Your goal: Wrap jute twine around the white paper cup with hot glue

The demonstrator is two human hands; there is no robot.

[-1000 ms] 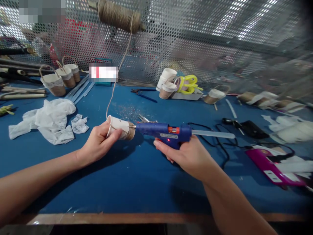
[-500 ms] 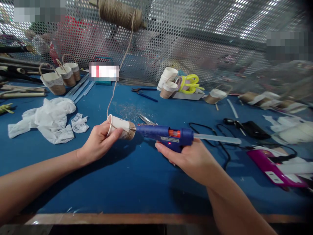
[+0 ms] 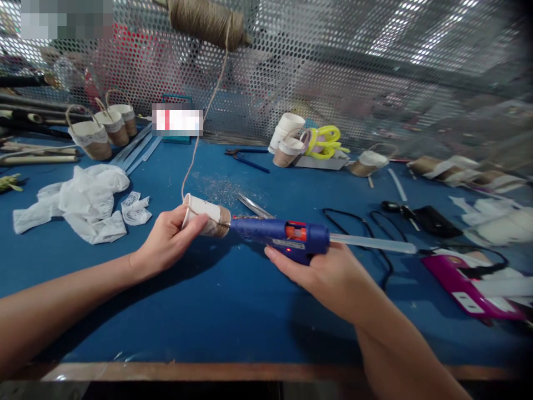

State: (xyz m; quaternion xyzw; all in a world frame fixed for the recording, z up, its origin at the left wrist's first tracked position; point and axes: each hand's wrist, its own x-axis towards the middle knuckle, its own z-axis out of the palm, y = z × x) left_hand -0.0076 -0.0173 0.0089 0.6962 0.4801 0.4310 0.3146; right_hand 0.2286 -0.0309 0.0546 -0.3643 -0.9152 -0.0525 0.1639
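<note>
My left hand (image 3: 166, 239) is closed around a white paper cup (image 3: 207, 209) lying on its side in the air, its mouth facing left. Brown twine is wrapped around the base end of the cup, and a strand of twine (image 3: 195, 150) runs up from it to a spool (image 3: 204, 22). In my right hand (image 3: 320, 272) is a blue hot glue gun (image 3: 275, 233) with a red light lit and a clear glue stick (image 3: 370, 242) sticking out of its back. The gun's nozzle is at the twine-wrapped end of the cup.
Scissors (image 3: 254, 205) lie behind the gun, pliers (image 3: 250, 158) farther back. White lace (image 3: 83, 203) lies at left, below several small handled cups (image 3: 89, 139). Stacked cups (image 3: 287, 130) stand near a yellow-handled item (image 3: 325, 140). A black cord (image 3: 353, 216) and a magenta power strip (image 3: 453, 289) lie right.
The glue gun's nozzle has shifted slightly down and left across the twine-wrapped end of the cup. My left hand and the cup stay nearly still.
</note>
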